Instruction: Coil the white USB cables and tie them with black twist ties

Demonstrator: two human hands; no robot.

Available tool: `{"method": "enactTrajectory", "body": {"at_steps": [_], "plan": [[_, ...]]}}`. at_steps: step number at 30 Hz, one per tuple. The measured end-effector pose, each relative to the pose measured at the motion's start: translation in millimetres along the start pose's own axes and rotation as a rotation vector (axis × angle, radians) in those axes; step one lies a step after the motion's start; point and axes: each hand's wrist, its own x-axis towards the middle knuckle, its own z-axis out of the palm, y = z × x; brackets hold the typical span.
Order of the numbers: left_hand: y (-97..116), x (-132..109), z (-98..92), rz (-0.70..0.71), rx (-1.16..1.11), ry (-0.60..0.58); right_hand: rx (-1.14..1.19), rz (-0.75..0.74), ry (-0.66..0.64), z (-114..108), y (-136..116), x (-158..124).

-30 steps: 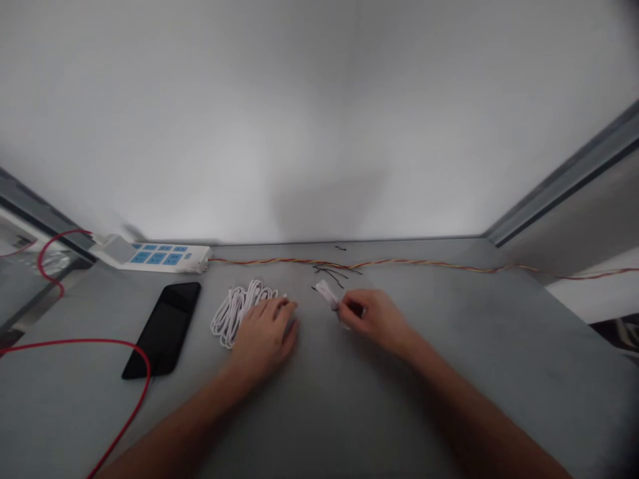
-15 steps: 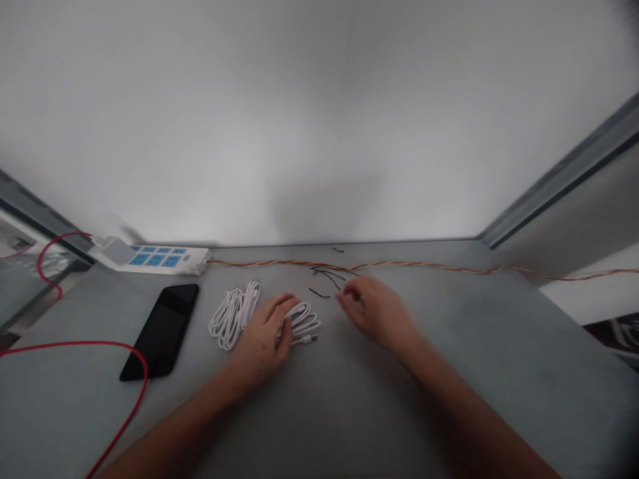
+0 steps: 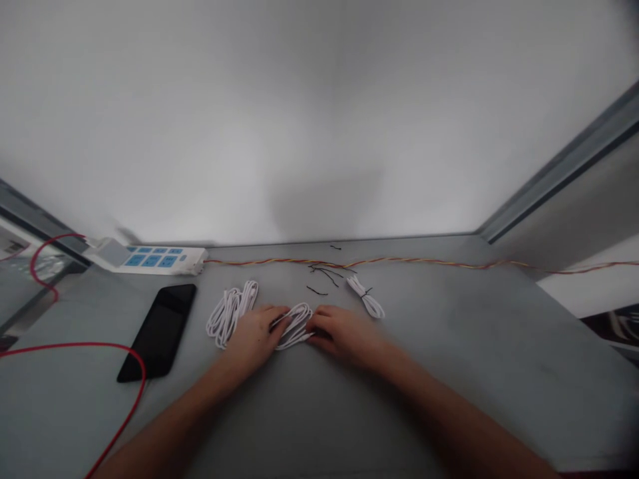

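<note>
Both my hands meet over a loose coil of white cable (image 3: 295, 320) on the grey table (image 3: 449, 346). My left hand (image 3: 254, 336) rests on the coil's left side, fingers curled over the strands. My right hand (image 3: 342, 332) touches its right end, fingers bent around the cable. To the left lies another pile of white cable (image 3: 230, 311). A small bundled white cable (image 3: 366, 297), tied with a black tie, lies free just beyond my right hand. Several short black twist ties (image 3: 324, 274) lie behind it.
A black phone (image 3: 160, 330) lies face up at left with a red cable (image 3: 74, 346) curving round it. A white power strip with blue sockets (image 3: 150, 259) sits at the back left. A twisted red-yellow wire (image 3: 424, 263) runs along the wall.
My right hand has set the small tied bundle down and come back to the loose coil. My left hand has slid that coil out from the pile toward the middle.
</note>
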Motion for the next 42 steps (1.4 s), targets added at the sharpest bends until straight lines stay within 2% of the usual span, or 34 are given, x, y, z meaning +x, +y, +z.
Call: {"method": "enactTrajectory", "body": {"at_steps": [5, 10, 13, 17, 24, 34, 39, 42], "plan": [[0.2, 1.2, -2.2, -0.122, -0.218, 0.048, 0.282, 0.094, 0.050, -3.5, 3.9, -1.2], [0.9, 2.6, -2.8, -0.208, -0.557, 0.003, 0.818, 0.270, 0.133, -1.8, 19.0, 3.3], [4.3, 3.5, -3.5, -0.255, -0.668, -0.027, 0.930, 0.359, 0.154, -0.5, 22.1, 6.6], [9.1, 4.0, -6.0, -0.268, -0.718, -0.077, 0.947, 0.345, 0.196, 0.2, 21.4, 8.1], [13.2, 1.2, -6.3, -0.333, -0.864, -0.134, 0.846, 0.337, 0.206, 1.7, 24.0, 7.5], [9.3, 1.4, 0.7, -0.317, -0.931, -0.115, 0.821, 0.330, 0.208, 2.0, 22.9, 7.4], [9.8, 2.1, 1.5, -0.276, -0.930, -0.165, 0.760, 0.310, 0.220, 1.2, 22.2, 7.3], [10.7, 3.4, 1.0, -0.299, -0.947, -0.172, 0.738, 0.304, 0.226, 1.0, 21.6, 6.9]]}}
